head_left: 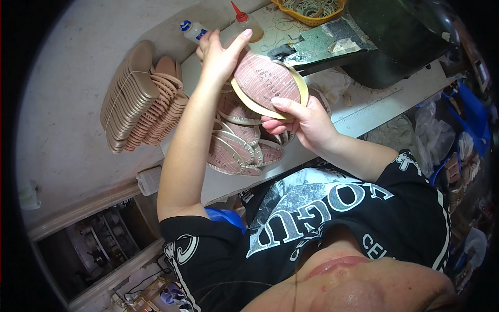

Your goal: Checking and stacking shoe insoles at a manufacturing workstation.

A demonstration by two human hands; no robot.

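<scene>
A shoe insole (267,80) with a pinkish-brown striped face, dark markings and a pale yellow border is held tilted above the worktable. My right hand (306,120) grips its near right end, thumb on the face and fingers underneath. My left hand (219,56) is at its far left end, fingers spread and thumb stretched out; whether the palm presses on the insole is hard to see. Beneath lies a pile of similar insoles (228,151) with notched pale edges. Just ahead of the insole is the green arm of a machine (325,44).
Tied stacks of tan insoles (127,99) and pinkish ones (161,104) stand at left. Behind are a white-and-blue bottle (193,31), a red-tipped squeeze bottle (249,28) and a yellow basket (312,20) of bands. A ruler scale (369,109) runs along the white table at right.
</scene>
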